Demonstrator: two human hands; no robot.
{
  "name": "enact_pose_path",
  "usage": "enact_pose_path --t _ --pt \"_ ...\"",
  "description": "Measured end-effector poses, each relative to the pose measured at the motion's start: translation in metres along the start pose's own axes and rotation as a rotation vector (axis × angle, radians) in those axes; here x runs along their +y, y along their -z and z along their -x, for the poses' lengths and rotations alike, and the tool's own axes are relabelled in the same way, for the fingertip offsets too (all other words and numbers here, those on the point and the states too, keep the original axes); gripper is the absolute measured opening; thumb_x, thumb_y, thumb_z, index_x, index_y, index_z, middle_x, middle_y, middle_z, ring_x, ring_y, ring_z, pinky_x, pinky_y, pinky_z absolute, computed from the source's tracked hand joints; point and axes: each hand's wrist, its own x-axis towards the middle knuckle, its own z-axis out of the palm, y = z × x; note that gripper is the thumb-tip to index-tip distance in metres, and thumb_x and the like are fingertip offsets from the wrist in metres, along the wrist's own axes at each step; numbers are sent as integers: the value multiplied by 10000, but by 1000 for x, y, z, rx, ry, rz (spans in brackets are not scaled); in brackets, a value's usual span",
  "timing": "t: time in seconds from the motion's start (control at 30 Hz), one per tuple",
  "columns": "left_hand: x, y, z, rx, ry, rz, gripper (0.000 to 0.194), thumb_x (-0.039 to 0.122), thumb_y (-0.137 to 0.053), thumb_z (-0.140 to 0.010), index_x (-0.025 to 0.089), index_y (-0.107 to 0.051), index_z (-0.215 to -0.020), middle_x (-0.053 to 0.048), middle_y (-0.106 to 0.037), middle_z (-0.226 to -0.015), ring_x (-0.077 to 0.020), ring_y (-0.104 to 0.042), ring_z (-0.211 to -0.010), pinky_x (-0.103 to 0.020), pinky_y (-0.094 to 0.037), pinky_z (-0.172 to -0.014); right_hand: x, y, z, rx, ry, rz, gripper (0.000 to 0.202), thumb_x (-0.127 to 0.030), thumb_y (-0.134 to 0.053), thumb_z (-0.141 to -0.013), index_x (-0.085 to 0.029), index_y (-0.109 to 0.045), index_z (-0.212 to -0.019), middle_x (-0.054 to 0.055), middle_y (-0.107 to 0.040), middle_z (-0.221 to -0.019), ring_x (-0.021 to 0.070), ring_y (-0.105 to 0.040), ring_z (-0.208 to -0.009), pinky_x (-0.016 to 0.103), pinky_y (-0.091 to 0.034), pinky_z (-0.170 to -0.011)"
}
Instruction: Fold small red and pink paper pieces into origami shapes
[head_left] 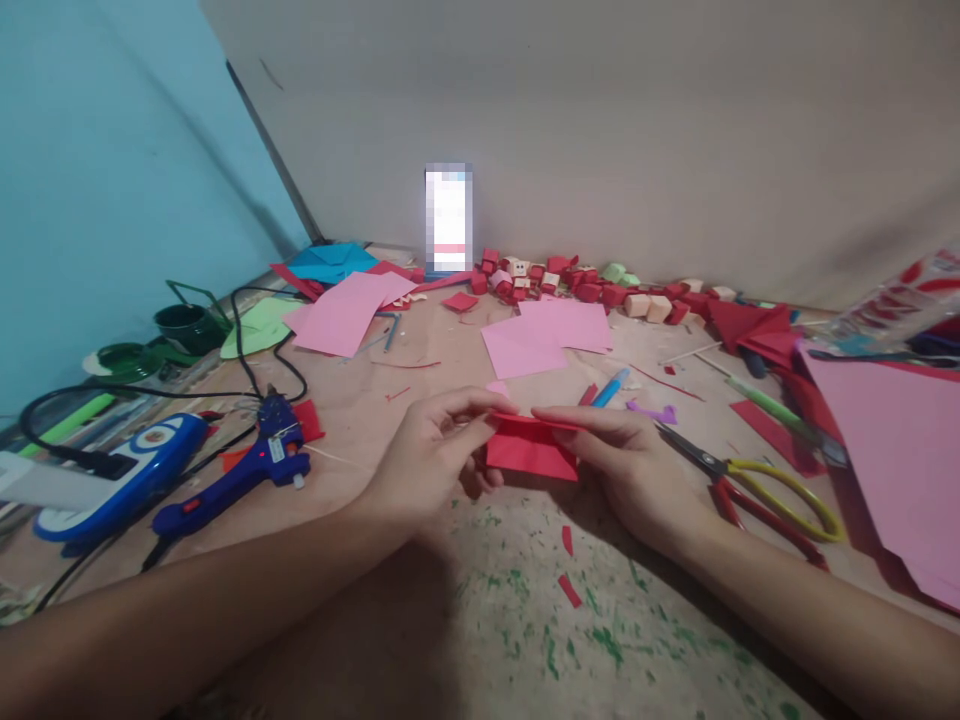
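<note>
A small piece of red paper (532, 450) is held up between my two hands over the middle of the table, its upper edge bent over. My left hand (442, 445) pinches its left side, thumb and fingers at the upper corner. On the right side, my right hand (619, 445) grips the paper with the thumb below and the index finger along the top edge. Just beyond lie a blue pen (611, 387) and a purple scrap (651, 410). Scissors (724, 468) with yellow and red handles rest beside my right wrist.
A blue glue gun (240, 470) and a power strip (127, 480) with cables lie at left. Pink sheets (341, 312) and several small red paper cubes (589, 290) sit at the back, near an upright phone (449, 220). Large pink paper (892, 450) lies right.
</note>
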Motion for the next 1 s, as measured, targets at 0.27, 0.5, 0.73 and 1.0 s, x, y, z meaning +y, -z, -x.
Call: enact_pose_path --t 0.27,0.5,0.73,1.0 --pt "6 3 3 9 1 24 319 426 -670 -883 167 -698 -1067 -20 -674 -622 -169 -666 -503 -233 -506 -438 1 0 1 -57 59 3 230 -169 -720 -747 -235 -847 -926 79 -788 -957 253 -719 -924 453 -551 -964" --pt "6 -8 4 48 -112 -28 493 172 -754 -777 165 -673 -1264 -27 -697 -929 -71 -605 -558 -178 -511 -470 0 8 -2 -136 142 158 107 -265 -725 -836 -225 -784 -917 59 -769 -933 204 -707 -832 350 -564 -794" --pt "4 -10 6 63 -102 3 504 184 -815 -723 169 -720 -1217 -36 -684 -954 -104 -641 -676 -190 -547 -532 3 0 1 -172 74 328 228 -439 -806 -819 -213 -787 -841 53 -760 -829 210 -707 -766 341 -552 -722" --pt "4 -9 6 13 41 48 168 236 -775 -797 130 -784 -927 -9 -679 -609 -103 -629 -534 -163 -472 -468 7 4 -1 -160 58 291 266 -474 -794 -821 -209 -768 -833 46 -744 -781 186 -671 -672 317 -517 -628"
